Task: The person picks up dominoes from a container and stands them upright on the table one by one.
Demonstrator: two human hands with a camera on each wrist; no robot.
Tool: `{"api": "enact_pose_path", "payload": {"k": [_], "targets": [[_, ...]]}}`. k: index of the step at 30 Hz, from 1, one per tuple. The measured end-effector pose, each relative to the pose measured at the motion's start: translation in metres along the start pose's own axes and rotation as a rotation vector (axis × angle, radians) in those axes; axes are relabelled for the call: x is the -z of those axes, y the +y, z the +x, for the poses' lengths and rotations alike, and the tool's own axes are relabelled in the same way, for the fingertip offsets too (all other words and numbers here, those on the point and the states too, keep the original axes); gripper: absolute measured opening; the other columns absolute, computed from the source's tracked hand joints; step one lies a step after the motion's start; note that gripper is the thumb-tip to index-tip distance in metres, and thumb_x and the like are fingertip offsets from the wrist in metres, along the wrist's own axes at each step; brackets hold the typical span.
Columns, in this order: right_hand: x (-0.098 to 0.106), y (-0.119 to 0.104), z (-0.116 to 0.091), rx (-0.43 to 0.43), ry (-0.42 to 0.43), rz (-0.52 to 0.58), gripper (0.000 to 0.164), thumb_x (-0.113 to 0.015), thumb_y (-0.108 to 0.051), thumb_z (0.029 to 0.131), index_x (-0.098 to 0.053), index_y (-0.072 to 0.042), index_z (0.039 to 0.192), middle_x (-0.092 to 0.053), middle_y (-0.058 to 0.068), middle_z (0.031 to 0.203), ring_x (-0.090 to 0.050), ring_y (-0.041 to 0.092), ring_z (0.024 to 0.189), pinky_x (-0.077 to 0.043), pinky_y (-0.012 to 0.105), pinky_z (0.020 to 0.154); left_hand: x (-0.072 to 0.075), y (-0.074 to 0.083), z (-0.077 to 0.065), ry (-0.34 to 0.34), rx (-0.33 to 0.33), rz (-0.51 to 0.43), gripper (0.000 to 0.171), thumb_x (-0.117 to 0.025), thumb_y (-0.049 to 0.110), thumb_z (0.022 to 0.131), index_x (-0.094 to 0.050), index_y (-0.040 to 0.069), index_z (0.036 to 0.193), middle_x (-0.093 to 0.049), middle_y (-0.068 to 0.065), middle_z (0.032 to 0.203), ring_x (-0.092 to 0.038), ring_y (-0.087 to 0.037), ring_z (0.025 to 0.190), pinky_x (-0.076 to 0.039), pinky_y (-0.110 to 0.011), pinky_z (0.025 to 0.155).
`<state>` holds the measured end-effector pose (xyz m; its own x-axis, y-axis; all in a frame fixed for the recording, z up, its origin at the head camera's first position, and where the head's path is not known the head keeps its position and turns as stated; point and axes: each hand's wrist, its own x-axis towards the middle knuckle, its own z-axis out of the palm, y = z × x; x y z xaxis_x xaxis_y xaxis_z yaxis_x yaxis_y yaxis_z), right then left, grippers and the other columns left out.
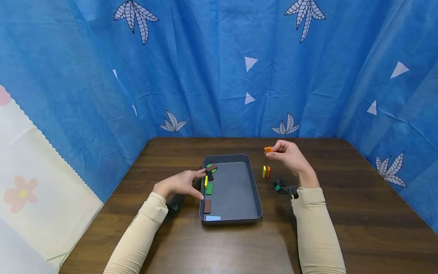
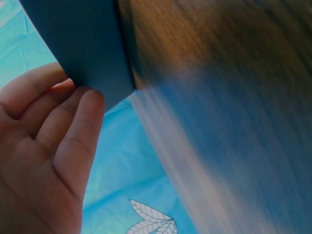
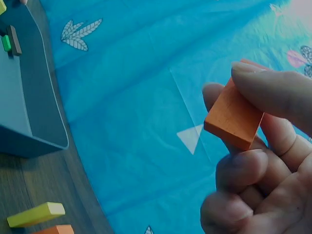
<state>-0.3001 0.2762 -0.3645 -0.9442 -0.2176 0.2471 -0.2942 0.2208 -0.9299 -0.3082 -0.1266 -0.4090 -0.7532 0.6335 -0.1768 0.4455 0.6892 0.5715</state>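
Above the table's far right part, my right hand (image 1: pixel 289 156) pinches an orange block (image 3: pixel 234 114) between thumb and fingers. Below it, a yellow block (image 1: pixel 264 172) and another orange block (image 1: pixel 268 172) stand side by side on the table. My left hand (image 1: pixel 183 182) rests at the left rim of a dark grey tray (image 1: pixel 254 190), thumb and fingers spread along it. Along that side inside lie a black block (image 1: pixel 210 176), a yellow block (image 1: pixel 206 182), a green block (image 1: pixel 209 189), a brown block (image 1: pixel 207 206) and a light blue block (image 1: pixel 213 218).
At the tray's far left corner another brown block (image 1: pixel 211 167) lies over a green one. A black wrist strap (image 1: pixel 285 188) hangs under the right wrist. The dark wooden table (image 1: pixel 342 213) ends at a blue patterned curtain (image 1: pixel 219 76).
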Motion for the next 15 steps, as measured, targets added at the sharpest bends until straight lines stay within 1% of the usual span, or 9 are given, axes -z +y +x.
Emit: {"api": "enact_pose_path", "payload": {"k": [5, 7, 9, 12, 14, 15], "targets": [[0.006, 0.003, -0.002, -0.013, 0.007, 0.011, 0.011, -0.067, -0.008, 0.096, -0.059, -0.004, 0.089, -0.076, -0.01, 0.09, -0.073, 0.006, 0.091, -0.054, 0.016, 0.085, 0.001, 0.0, 0.0, 0.003, -0.022, 0.01, 0.095, -0.085, 0.042, 0.079, -0.039, 0.003, 0.153, -0.027, -0.011, 0.165, -0.032, -0.034, 0.149, -0.038, -0.053, 0.115], [0.008, 0.004, -0.004, -0.027, 0.023, 0.0, 0.012, -0.068, -0.009, 0.095, -0.058, -0.005, 0.089, -0.076, -0.01, 0.089, -0.072, 0.007, 0.09, -0.054, 0.017, 0.082, 0.001, 0.0, 0.0, 0.002, -0.02, 0.009, 0.095, -0.085, 0.041, 0.079, -0.039, 0.003, 0.153, -0.027, -0.01, 0.165, -0.032, -0.034, 0.149, -0.038, -0.052, 0.115], [0.01, 0.005, -0.005, -0.043, 0.042, -0.022, 0.014, -0.07, -0.011, 0.094, -0.058, -0.007, 0.089, -0.073, -0.011, 0.085, -0.068, 0.008, 0.082, -0.053, 0.019, 0.074, 0.0, 0.0, 0.0, 0.0, -0.017, 0.009, 0.095, -0.084, 0.041, 0.079, -0.039, 0.003, 0.153, -0.027, -0.01, 0.165, -0.032, -0.034, 0.149, -0.038, -0.053, 0.116], [0.012, 0.006, -0.007, -0.059, 0.071, -0.034, 0.019, -0.073, -0.014, 0.092, -0.055, -0.007, 0.089, -0.067, -0.01, 0.079, -0.057, 0.012, 0.071, -0.047, 0.024, 0.063, 0.0, 0.0, 0.0, -0.002, -0.017, 0.004, 0.094, -0.084, 0.041, 0.079, -0.039, 0.003, 0.153, -0.027, -0.01, 0.166, -0.032, -0.034, 0.149, -0.038, -0.052, 0.116], [0.014, 0.007, -0.008, -0.068, 0.081, -0.016, 0.021, -0.073, -0.014, 0.092, -0.053, -0.008, 0.09, -0.064, -0.009, 0.078, -0.051, 0.013, 0.068, -0.045, 0.024, 0.061, 0.0, -0.001, 0.0, -0.003, -0.018, -0.001, 0.095, -0.085, 0.041, 0.079, -0.039, 0.003, 0.153, -0.027, -0.01, 0.166, -0.033, -0.034, 0.149, -0.038, -0.052, 0.116], [0.015, 0.008, -0.009, -0.071, 0.084, -0.003, 0.022, -0.073, -0.014, 0.092, -0.052, -0.008, 0.09, -0.063, -0.009, 0.077, -0.051, 0.013, 0.068, -0.045, 0.024, 0.061, 0.0, -0.001, 0.0, -0.003, -0.021, -0.002, 0.095, -0.085, 0.041, 0.079, -0.039, 0.003, 0.153, -0.027, -0.011, 0.166, -0.033, -0.034, 0.149, -0.038, -0.052, 0.116]]}}
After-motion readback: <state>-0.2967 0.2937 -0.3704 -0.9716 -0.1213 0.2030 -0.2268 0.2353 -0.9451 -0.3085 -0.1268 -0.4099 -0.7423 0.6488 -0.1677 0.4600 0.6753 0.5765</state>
